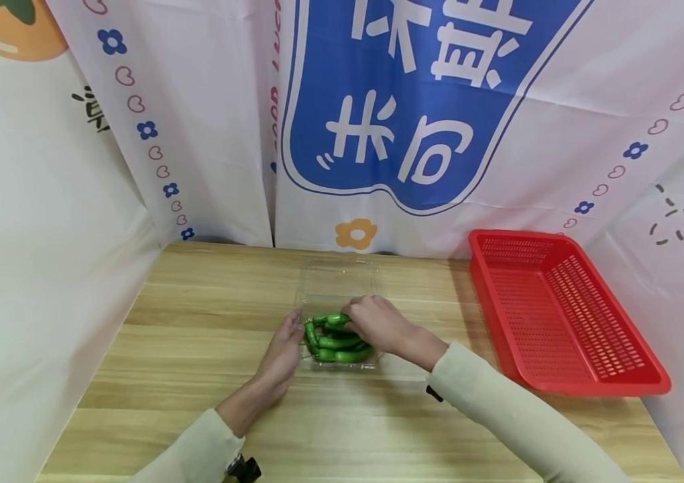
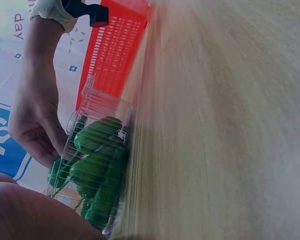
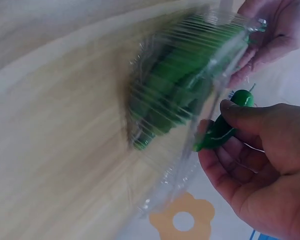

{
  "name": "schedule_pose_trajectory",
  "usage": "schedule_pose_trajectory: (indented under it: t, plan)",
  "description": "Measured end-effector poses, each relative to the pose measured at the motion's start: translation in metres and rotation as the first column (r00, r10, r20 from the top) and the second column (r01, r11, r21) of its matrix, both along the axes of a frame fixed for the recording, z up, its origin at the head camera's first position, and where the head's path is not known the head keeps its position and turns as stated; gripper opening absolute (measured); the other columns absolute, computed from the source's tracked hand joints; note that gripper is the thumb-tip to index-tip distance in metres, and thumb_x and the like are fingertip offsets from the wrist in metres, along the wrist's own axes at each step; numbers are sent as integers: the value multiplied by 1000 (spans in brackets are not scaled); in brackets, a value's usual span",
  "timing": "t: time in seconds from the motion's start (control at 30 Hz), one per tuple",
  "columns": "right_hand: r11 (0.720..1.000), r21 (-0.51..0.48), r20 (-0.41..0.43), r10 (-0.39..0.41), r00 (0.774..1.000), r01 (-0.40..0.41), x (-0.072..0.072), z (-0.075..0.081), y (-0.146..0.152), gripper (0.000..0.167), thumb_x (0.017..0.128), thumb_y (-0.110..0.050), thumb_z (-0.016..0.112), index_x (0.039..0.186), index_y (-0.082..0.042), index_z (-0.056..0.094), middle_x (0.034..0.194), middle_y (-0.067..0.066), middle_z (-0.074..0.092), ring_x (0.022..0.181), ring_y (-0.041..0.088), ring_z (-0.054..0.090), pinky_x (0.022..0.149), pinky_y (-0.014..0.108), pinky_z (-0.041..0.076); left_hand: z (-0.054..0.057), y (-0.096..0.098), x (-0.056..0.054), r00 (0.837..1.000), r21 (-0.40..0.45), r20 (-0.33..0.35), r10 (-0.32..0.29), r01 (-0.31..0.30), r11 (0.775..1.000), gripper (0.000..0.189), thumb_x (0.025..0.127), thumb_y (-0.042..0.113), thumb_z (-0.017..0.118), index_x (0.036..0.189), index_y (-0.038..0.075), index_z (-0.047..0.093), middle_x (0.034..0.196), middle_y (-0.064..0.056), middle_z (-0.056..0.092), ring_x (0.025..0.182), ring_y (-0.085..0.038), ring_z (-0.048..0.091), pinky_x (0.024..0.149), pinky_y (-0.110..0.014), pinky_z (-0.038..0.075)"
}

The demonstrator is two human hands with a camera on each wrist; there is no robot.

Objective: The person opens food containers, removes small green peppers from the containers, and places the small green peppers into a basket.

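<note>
A clear plastic box (image 1: pixel 372 365) with its lid (image 1: pixel 342 276) folded back stands on the table. Several long green peppers (image 1: pixel 337 343) lie inside it, seen through its ribbed wall in both wrist views. My right hand (image 1: pixel 381 325) pinches one green pepper (image 3: pixel 222 131) between thumb and fingers at the box's opening. Against the left side of the box rests my left hand (image 1: pixel 281 352), its fingers fairly straight along the wall. In the left wrist view, part of the left hand (image 2: pixel 35 215) covers the near end of the box.
On the right of the wooden table (image 1: pixel 209 335) stands a red plastic basket (image 1: pixel 535 322) with slotted sides. A white printed cloth (image 1: pixel 215 134) hangs behind the table's far edge, and more white cloth hangs at both sides.
</note>
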State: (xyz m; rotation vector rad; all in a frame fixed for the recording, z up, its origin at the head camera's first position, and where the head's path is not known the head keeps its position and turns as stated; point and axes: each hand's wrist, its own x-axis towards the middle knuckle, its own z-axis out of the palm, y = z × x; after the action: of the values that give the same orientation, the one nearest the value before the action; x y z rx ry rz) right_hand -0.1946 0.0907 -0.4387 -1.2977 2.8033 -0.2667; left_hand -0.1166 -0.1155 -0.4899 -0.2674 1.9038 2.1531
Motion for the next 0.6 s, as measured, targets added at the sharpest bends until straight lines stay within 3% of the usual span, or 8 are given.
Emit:
schedule_pose_trajectory:
  t: [0.3, 0.6]
  plan:
    - [999, -38, -14, 4, 1000, -5, -5, 20, 12, 7, 100, -12, 75, 95, -6, 76, 81, 2, 70, 70, 14, 67, 62, 31, 57, 0, 2, -2, 1000, -7, 4, 8, -7, 1000, 60, 116, 15, 30, 169, 1, 6, 177, -21, 3, 162, -42, 2, 131, -60, 4]
    - [999, -35, -88, -30, 996, 27, -17, 47, 27, 14, 98, -14, 77, 86, -9, 71, 79, 0, 69, 72, 17, 68, 62, 39, 59, -1, 3, -3, 1000, -8, 1, 6, -6, 1000, 59, 116, 16, 28, 169, 1, 6, 177, -21, 2, 163, -41, 0, 132, -58, 4]
